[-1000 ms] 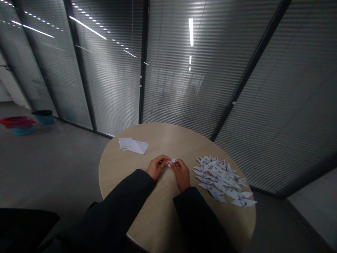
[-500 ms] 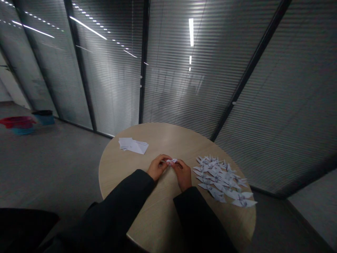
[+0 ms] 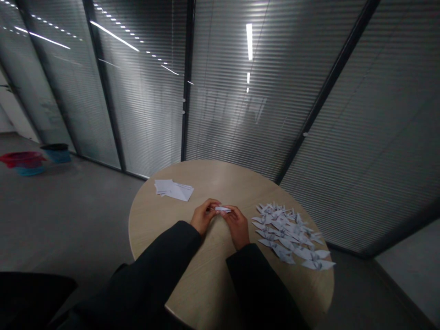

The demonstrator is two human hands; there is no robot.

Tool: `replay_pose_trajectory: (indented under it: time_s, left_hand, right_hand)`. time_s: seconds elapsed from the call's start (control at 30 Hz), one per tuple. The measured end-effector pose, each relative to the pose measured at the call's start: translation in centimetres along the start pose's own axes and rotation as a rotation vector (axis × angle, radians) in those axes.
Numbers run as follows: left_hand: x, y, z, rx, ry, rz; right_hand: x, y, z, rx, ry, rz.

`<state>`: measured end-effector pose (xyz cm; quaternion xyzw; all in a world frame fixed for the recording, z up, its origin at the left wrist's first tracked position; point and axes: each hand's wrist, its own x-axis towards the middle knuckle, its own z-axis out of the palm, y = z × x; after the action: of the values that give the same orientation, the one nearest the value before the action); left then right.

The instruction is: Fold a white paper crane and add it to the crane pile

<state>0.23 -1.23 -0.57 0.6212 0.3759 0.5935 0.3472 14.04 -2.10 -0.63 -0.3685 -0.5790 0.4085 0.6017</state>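
Between my two hands is a small folded piece of white paper (image 3: 222, 209), held just above the round wooden table (image 3: 220, 176). My left hand (image 3: 205, 216) pinches its left end between thumb and fingers. At the other end, my right hand (image 3: 237, 224) grips it the same way. The fingers cover part of the paper, so its exact folded shape is hard to make out. Right of my hands lies a cluster of several folded paper cranes (image 3: 288, 233), their pointed wings spread. Beyond my left hand rests a loose stack of white paper sheets (image 3: 174, 189).
A glass partition with blinds (image 3: 233, 114) stands right behind the table. On the floor at the far left are a red and blue bin (image 3: 25, 162) and a blue bin with a black liner (image 3: 57, 153). A dark object (image 3: 34, 298) fills the lower left corner.
The folded paper has turned between my fingers and now shows a flatter, narrow strip-like face. Both hands have shifted very slightly. The cranes and the stack are unmoved.
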Motion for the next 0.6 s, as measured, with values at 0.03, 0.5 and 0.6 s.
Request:
replay_pose_trajectory:
  time_s: [0.03, 0.5, 0.6]
  left_hand:
    - [-0.03, 0.06, -0.03, -0.007, -0.001, 0.002]
    - [-0.17, -0.03, -0.1, 0.027, -0.045, 0.021]
    - [-0.13, -0.35, -0.14, 0.045, -0.045, 0.026]
  right_hand:
    - [-0.02, -0.03, 0.01, -0.018, 0.006, -0.006]
    - [0.1, 0.14, -0.63, -0.283, 0.089, -0.145]
    - [0.15, 0.13, -0.62, -0.271, 0.087, -0.134]
